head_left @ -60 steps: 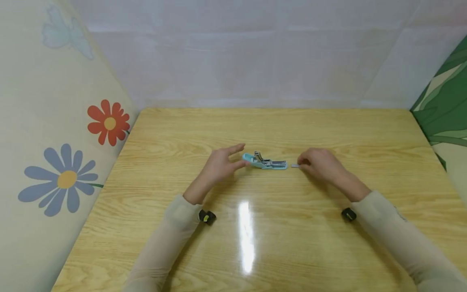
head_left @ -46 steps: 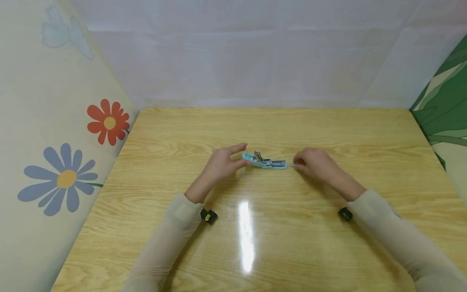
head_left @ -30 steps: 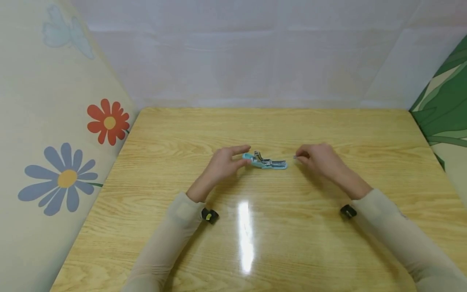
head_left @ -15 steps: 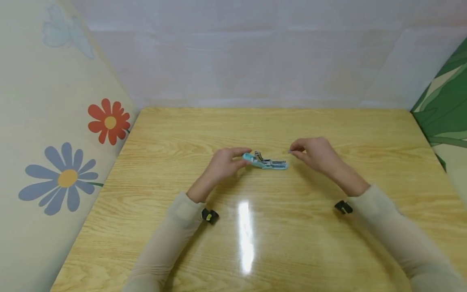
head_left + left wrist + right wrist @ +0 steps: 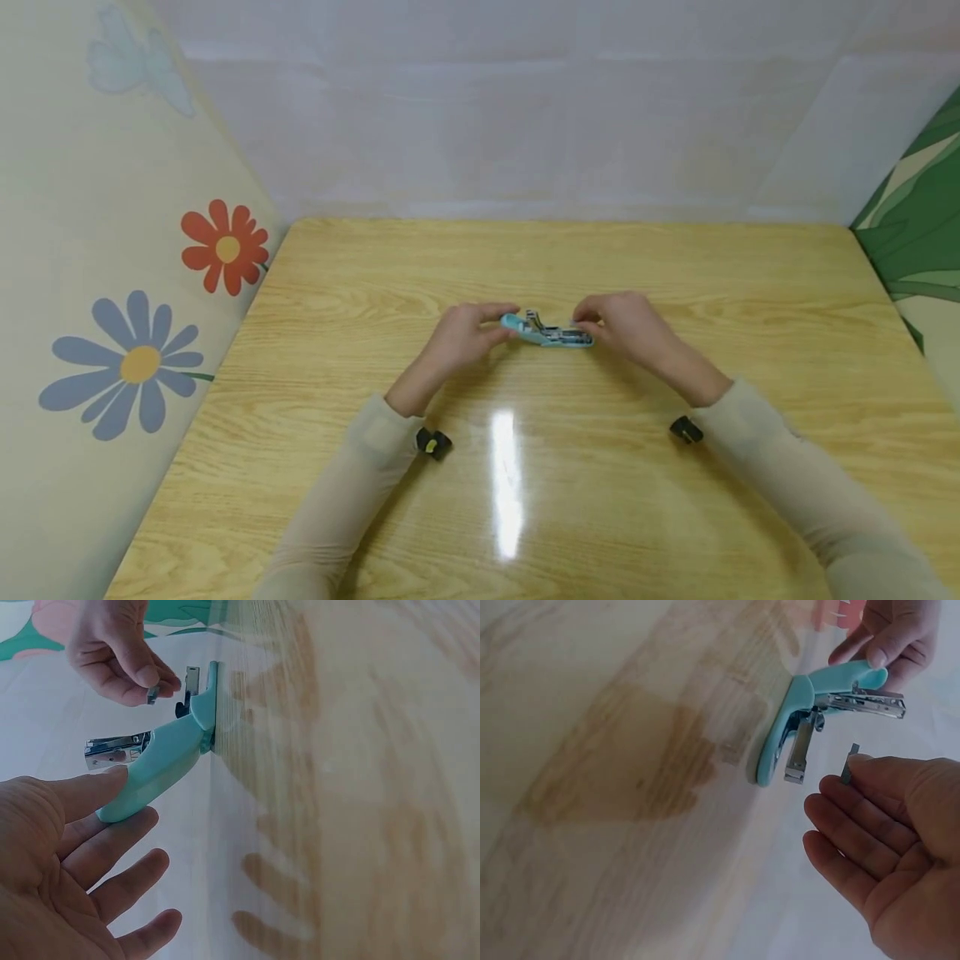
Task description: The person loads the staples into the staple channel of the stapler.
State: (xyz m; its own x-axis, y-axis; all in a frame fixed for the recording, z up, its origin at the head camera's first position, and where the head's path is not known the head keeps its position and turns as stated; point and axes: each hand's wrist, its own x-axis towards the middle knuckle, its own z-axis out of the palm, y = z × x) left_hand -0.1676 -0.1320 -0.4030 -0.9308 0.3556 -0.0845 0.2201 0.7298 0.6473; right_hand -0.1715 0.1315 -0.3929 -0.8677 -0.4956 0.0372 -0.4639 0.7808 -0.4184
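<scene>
A mint-green stapler (image 5: 529, 336) lies opened on the table, its metal parts swung apart and the staple channel (image 5: 801, 746) exposed. My left hand (image 5: 457, 337) pinches the raised handle end between thumb and index finger; in the left wrist view the other fingers of this hand (image 5: 82, 862) are spread. My right hand (image 5: 630, 325) holds a short strip of staples (image 5: 849, 763) between thumb and index finger. The strip is just above the stapler's front end and looks apart from the channel in the right wrist view.
The wood-grain table (image 5: 375, 267) is glossy and carries a bright light reflection (image 5: 506, 483). A pale cloth wall (image 5: 480, 125) stands along its back edge. Flower-printed panel (image 5: 97, 250) closes the left side, and a leaf-printed one (image 5: 930, 217) the right.
My right hand has picked the staple strip off the table, lifted it and brought it left over the stapler's front end. My left hand has closed in on the handle; the stapler stays in place.
</scene>
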